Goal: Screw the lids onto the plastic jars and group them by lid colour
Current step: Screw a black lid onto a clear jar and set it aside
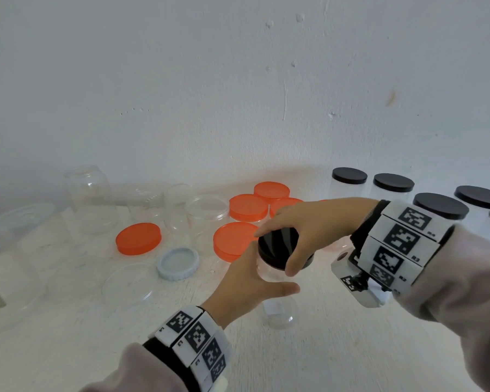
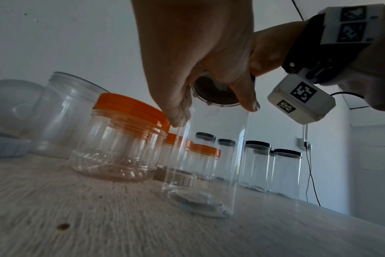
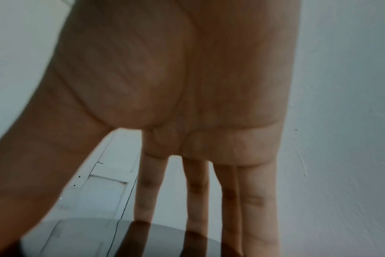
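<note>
Plastic, light and slippery: left hand [image 1: 245, 281] grips the jar [image 2: 207, 156] below right hand [image 1: 309, 230], which clasps the black lid [image 1: 280, 247].

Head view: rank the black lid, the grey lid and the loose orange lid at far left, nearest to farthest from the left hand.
1. black lid, just above the left hand
2. grey lid, lying to its left
3. loose orange lid, farther left and back
</note>
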A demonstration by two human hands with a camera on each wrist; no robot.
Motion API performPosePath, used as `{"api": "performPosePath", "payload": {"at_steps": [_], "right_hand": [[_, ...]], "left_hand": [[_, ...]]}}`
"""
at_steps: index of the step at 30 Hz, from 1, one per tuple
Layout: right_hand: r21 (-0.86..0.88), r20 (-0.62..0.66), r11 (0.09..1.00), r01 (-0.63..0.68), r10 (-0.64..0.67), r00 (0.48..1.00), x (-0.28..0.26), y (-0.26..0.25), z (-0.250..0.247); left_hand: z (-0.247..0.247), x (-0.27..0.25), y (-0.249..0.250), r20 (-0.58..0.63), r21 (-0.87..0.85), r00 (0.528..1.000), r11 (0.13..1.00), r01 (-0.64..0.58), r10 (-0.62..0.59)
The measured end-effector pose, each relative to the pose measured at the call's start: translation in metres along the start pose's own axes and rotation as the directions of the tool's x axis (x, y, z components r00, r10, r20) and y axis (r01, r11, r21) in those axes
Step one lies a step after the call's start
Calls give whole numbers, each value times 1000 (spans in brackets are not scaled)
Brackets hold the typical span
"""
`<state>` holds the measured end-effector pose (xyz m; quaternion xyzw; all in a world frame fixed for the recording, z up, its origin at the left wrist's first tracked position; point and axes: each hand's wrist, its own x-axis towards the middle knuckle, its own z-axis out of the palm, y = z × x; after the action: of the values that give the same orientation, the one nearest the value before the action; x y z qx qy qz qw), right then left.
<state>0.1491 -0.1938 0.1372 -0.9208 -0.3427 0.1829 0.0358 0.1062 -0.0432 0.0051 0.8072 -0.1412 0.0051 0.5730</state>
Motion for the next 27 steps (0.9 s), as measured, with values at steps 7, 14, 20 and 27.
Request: {"api": "performPosePath", "payload": {"at_steps": [7, 14, 20, 27], "right_hand": [[-43, -64, 999, -18, 15, 998, 3, -6, 5], [-98, -221, 995, 16, -37, 975, -4, -5, 20], [-141, -338, 990, -31, -19, 941, -7, -7, 35], [-108, -340, 989, -99, 57, 939, -10, -9, 45]], "left_hand": [[0, 0, -1, 8, -5, 1000, 1000, -1, 1], [1, -2, 0, -14, 8, 1000, 1000, -15, 15], [3, -5, 1, -47, 4, 999, 1000, -23, 23], [4, -8, 4, -68, 23, 998, 1000, -14, 16]]}}
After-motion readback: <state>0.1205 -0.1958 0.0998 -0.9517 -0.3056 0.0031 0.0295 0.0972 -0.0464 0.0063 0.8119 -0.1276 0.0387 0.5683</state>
